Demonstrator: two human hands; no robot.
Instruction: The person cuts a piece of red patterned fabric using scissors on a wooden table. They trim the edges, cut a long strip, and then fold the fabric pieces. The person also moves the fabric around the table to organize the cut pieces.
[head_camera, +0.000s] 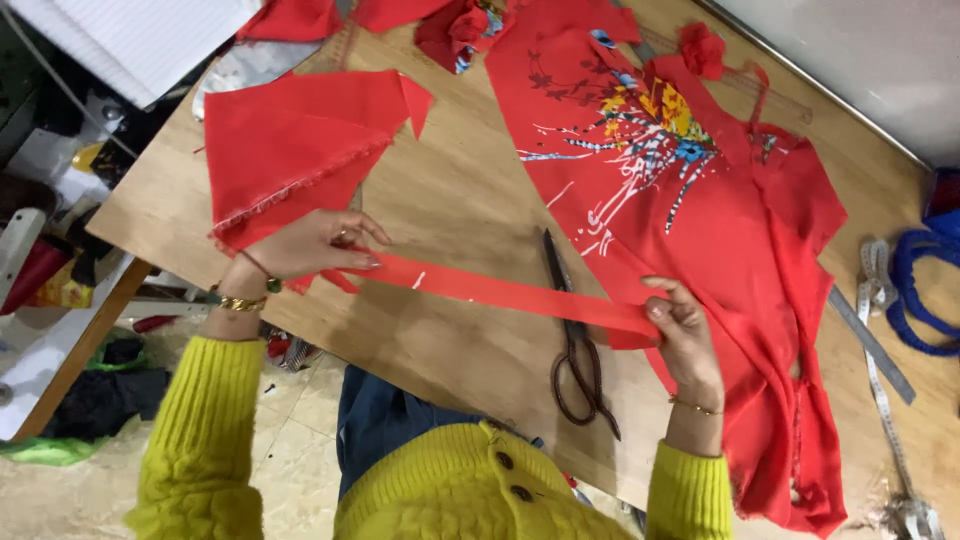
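Observation:
A long red fabric strip (500, 291) is stretched flat across the wooden table (460, 190) between both hands. My left hand (310, 245) pinches its left end, next to a folded red cloth piece (290, 140). My right hand (685, 335) grips the strip's right end, beside a large red cloth with a multicoloured print (690, 190). Dark scissors (578, 350) lie on the table under the strip, blades pointing away from me.
A metal ruler (870, 345) and a measuring tape (885, 400) lie at the right, near blue cord (925, 290). More red cloth scraps (460, 25) sit at the far edge. White sheets (140, 35) lie at the upper left. The table's edge runs close to my body.

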